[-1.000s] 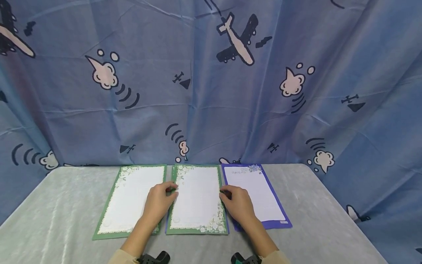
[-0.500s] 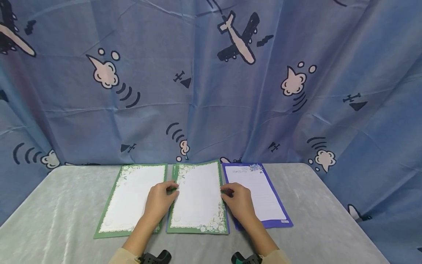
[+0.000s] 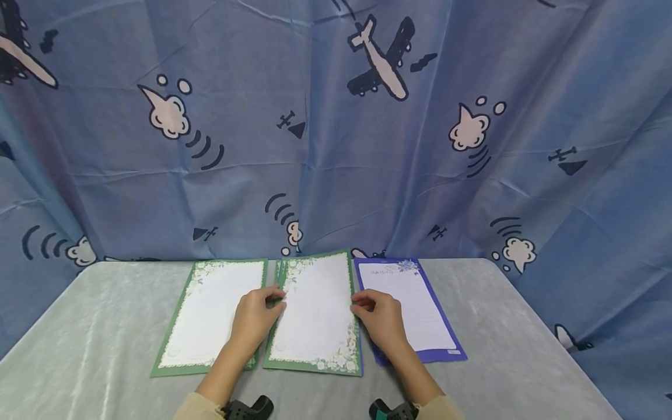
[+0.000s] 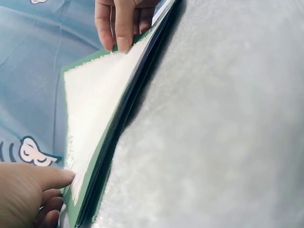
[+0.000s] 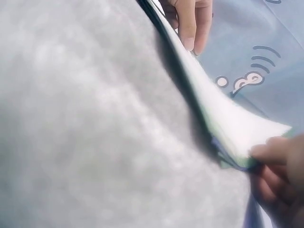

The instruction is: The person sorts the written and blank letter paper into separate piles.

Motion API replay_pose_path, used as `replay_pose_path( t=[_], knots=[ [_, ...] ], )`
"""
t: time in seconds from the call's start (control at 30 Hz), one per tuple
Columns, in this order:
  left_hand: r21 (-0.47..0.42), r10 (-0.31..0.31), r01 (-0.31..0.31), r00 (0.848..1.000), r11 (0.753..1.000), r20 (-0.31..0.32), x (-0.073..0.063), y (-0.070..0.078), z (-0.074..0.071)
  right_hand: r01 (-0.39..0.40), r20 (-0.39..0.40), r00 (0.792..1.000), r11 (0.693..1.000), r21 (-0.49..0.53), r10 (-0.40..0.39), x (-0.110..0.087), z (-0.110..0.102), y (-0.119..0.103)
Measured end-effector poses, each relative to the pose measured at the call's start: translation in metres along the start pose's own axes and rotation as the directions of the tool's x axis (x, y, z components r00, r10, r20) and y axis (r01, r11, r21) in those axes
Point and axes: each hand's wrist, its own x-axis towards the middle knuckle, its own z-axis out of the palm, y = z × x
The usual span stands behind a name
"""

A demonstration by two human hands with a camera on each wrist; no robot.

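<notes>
In the middle of the head view lies a stack of green-bordered writing paper [image 3: 315,315] with white centres and a floral print. My left hand [image 3: 253,319] pinches its left edge and my right hand [image 3: 381,322] its right edge, thumbs on top and fingers curled under. The top sheet sits slightly turned, its far right corner raised, with another green edge peeking out at the far left. In the left wrist view, the paper [image 4: 99,95] bows between both hands above several layered edges. In the right wrist view, green and purple layers show under the white paper [image 5: 228,128].
Another green-bordered sheet [image 3: 210,315] lies to the left, partly under my left forearm. On the right is a purple-bordered lined sheet [image 3: 406,309], partly covered by my right hand. A grey cloth-covered table [image 3: 525,361] meets a blue printed curtain [image 3: 336,146] at the back.
The middle paper's far right corner has risen and the sheet has turned slightly, its near edge shifting a little left. Both hands keep their hold at the sides, nearly still.
</notes>
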Motion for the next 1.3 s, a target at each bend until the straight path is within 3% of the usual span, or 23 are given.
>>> replay_pose_path(
  t=[0.43, 0.77, 1.07, 1.17, 1.3],
  knots=[
    [0.013, 0.007, -0.007, 1.0, 1.0, 0.017, 0.0047, 0.0034, -0.0019, -0.024, -0.101, 0.995, 0.999, -0.049, 0.019, 0.0033, -0.0025, -0.002],
    [0.011, -0.004, 0.003, 0.999, 1.0, 0.035, 0.0057, -0.0002, -0.0022, -0.036, -0.091, 0.995, 0.999, -0.039, 0.032, 0.0021, -0.0015, -0.0001],
    [0.04, 0.023, -0.024, 0.999, 0.999, 0.025, 0.0051, -0.0015, -0.0011, -0.087, -0.008, 0.996, 0.99, 0.109, 0.089, 0.0043, -0.0012, 0.0018],
    [0.035, 0.014, -0.015, 0.999, 0.999, 0.03, 0.0048, -0.0021, -0.0011, -0.144, 0.011, 0.989, 0.969, 0.202, 0.145, 0.0056, -0.0018, 0.0012],
    [0.025, -0.003, 0.002, 0.999, 1.0, 0.036, 0.0046, -0.0026, -0.0014, -0.216, 0.049, 0.976, 0.918, 0.332, 0.212, 0.0066, -0.0023, 0.0005]
  ],
)
